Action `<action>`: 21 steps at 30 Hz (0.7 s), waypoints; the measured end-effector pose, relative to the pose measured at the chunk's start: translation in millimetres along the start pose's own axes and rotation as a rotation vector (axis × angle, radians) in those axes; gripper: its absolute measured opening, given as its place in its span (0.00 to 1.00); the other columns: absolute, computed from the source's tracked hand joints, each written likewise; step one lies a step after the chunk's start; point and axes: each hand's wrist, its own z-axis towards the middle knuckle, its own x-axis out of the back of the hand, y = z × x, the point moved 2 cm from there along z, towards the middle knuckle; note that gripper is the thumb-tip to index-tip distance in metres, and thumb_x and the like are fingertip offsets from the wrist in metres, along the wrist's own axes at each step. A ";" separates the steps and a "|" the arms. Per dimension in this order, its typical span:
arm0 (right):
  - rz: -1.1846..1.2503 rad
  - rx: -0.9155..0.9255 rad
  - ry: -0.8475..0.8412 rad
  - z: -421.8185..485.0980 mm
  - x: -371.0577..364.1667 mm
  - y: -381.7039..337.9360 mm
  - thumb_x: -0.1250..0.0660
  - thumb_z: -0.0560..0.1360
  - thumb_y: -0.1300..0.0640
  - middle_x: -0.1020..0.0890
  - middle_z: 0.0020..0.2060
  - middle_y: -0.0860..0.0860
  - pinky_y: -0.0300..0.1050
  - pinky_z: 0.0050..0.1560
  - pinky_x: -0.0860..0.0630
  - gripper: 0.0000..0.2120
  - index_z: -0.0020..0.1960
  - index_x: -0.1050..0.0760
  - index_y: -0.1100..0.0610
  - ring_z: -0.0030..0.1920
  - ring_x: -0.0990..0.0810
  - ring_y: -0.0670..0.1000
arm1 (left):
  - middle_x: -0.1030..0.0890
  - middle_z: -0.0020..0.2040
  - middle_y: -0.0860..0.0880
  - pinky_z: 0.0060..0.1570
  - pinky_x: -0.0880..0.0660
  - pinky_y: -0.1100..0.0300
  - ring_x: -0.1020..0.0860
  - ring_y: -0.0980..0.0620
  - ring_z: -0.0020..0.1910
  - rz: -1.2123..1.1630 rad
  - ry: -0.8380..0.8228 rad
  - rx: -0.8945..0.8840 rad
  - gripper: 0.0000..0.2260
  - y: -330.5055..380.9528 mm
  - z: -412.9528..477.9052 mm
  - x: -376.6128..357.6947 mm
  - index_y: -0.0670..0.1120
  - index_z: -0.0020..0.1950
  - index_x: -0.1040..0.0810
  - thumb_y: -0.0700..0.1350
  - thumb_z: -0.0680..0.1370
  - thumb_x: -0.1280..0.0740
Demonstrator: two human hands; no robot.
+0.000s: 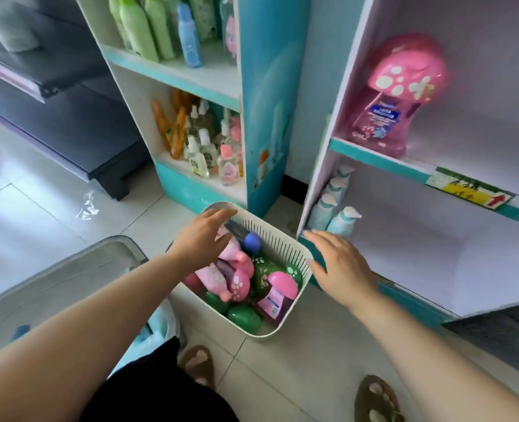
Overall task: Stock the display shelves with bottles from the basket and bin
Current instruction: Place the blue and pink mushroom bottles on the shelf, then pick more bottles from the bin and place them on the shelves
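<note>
Bottles fill a white slatted basket that stands on the tiled floor between two display shelves. They lie jumbled: pink ones with spotted mushroom caps, green ones, and a dark bottle with a blue cap tilted against the basket's far wall. The left hand reaches into the far end of the basket, fingers stretched toward the rim and lying over the dark bottle's body; the thumb is hidden, so whether it grips cannot be told. The right hand hovers over the basket's right rim, fingers spread and straight, holding nothing, just beside the front edge of the right shelf unit. On that unit a pink mushroom-cap bottle stands at the left end of the upper shelf, and pale blue pump bottles stand in the left corner below. A grey bin sits left of the basket.
</note>
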 end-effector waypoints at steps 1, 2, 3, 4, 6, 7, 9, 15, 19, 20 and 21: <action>0.025 -0.006 -0.049 5.5 -16.3 -2.7 0.29 0.71 0.60 0.23 0.63 0.54 0.46 0.65 0.33 0.25 0.67 0.28 0.58 0.63 0.25 0.56 | 0.24 0.63 0.43 0.59 0.34 0.58 0.27 0.42 0.61 -0.006 -0.011 0.053 0.22 -17.4 -2.7 -5.5 0.46 0.70 0.29 0.40 0.76 0.33; 0.048 -0.010 -0.094 11.7 -32.9 -5.4 0.30 0.73 0.59 0.24 0.65 0.53 0.45 0.67 0.36 0.25 0.69 0.29 0.57 0.65 0.27 0.55 | 0.24 0.63 0.43 0.58 0.34 0.58 0.27 0.42 0.61 -0.012 -0.021 0.102 0.22 -33.2 -4.8 -11.7 0.46 0.70 0.29 0.40 0.76 0.33; 0.064 -0.013 -0.131 18.2 -48.6 -8.0 0.31 0.74 0.58 0.26 0.66 0.53 0.45 0.68 0.37 0.25 0.70 0.30 0.57 0.66 0.28 0.55 | 0.24 0.63 0.43 0.57 0.33 0.57 0.26 0.41 0.61 -0.017 -0.028 0.148 0.21 -48.6 -6.9 -18.8 0.46 0.70 0.29 0.41 0.76 0.33; 0.075 -0.018 -0.161 23.6 -62.2 -9.9 0.31 0.74 0.57 0.26 0.67 0.52 0.44 0.68 0.37 0.25 0.70 0.31 0.56 0.67 0.29 0.54 | 0.24 0.63 0.43 0.57 0.31 0.55 0.26 0.41 0.60 -0.023 -0.033 0.177 0.21 -60.7 -8.2 -25.5 0.47 0.70 0.29 0.42 0.77 0.33; 0.094 -0.023 -0.223 35.2 -95.7 -13.5 0.32 0.75 0.55 0.27 0.67 0.51 0.43 0.68 0.37 0.26 0.71 0.32 0.55 0.67 0.30 0.52 | 0.23 0.62 0.43 0.57 0.30 0.53 0.25 0.41 0.59 -0.048 -0.035 0.231 0.20 -85.4 -10.1 -39.5 0.48 0.69 0.28 0.43 0.77 0.33; 0.098 -0.022 -0.253 40.4 -111.9 -15.8 0.33 0.75 0.54 0.28 0.68 0.50 0.43 0.68 0.37 0.26 0.71 0.33 0.55 0.68 0.31 0.52 | 0.23 0.61 0.43 0.57 0.30 0.53 0.24 0.41 0.58 -0.070 -0.030 0.262 0.19 -96.7 -11.4 -45.7 0.48 0.68 0.27 0.43 0.77 0.33; 0.105 -0.023 -0.302 49.6 -142.7 -20.3 0.33 0.75 0.53 0.28 0.68 0.49 0.44 0.68 0.36 0.26 0.72 0.34 0.53 0.68 0.31 0.51 | 0.22 0.60 0.43 0.56 0.30 0.54 0.24 0.42 0.57 -0.117 -0.007 0.316 0.18 -114.3 -14.8 -54.0 0.47 0.67 0.26 0.41 0.76 0.33; 0.180 -0.117 -0.389 83.5 -226.2 -28.7 0.33 0.75 0.53 0.29 0.65 0.50 0.47 0.64 0.31 0.25 0.70 0.34 0.51 0.65 0.30 0.54 | 0.20 0.58 0.44 0.55 0.30 0.59 0.23 0.45 0.56 -0.206 0.100 0.338 0.16 -145.5 -17.9 -74.2 0.44 0.64 0.23 0.39 0.76 0.33; 0.121 -0.217 -0.433 109.0 -258.1 -21.3 0.34 0.75 0.50 0.27 0.66 0.54 0.50 0.63 0.30 0.29 0.74 0.39 0.51 0.65 0.30 0.57 | 0.20 0.56 0.50 0.55 0.30 0.63 0.23 0.52 0.54 -0.335 0.180 0.360 0.15 -149.8 -9.8 -79.8 0.46 0.63 0.23 0.41 0.77 0.34; 0.085 -0.222 -0.438 114.7 -263.9 -19.5 0.34 0.75 0.50 0.26 0.64 0.54 0.50 0.62 0.30 0.29 0.74 0.39 0.51 0.64 0.29 0.58 | 0.21 0.55 0.53 0.54 0.29 0.65 0.23 0.55 0.53 -0.374 0.185 0.365 0.14 -151.5 -7.8 -81.9 0.47 0.63 0.23 0.41 0.77 0.35; 0.044 -0.221 -0.427 119.8 -267.8 -18.0 0.34 0.76 0.49 0.24 0.63 0.54 0.49 0.61 0.30 0.29 0.74 0.38 0.51 0.63 0.29 0.58 | 0.21 0.55 0.54 0.52 0.29 0.68 0.23 0.56 0.53 -0.406 0.181 0.364 0.14 -153.6 -5.9 -84.6 0.48 0.63 0.23 0.41 0.77 0.35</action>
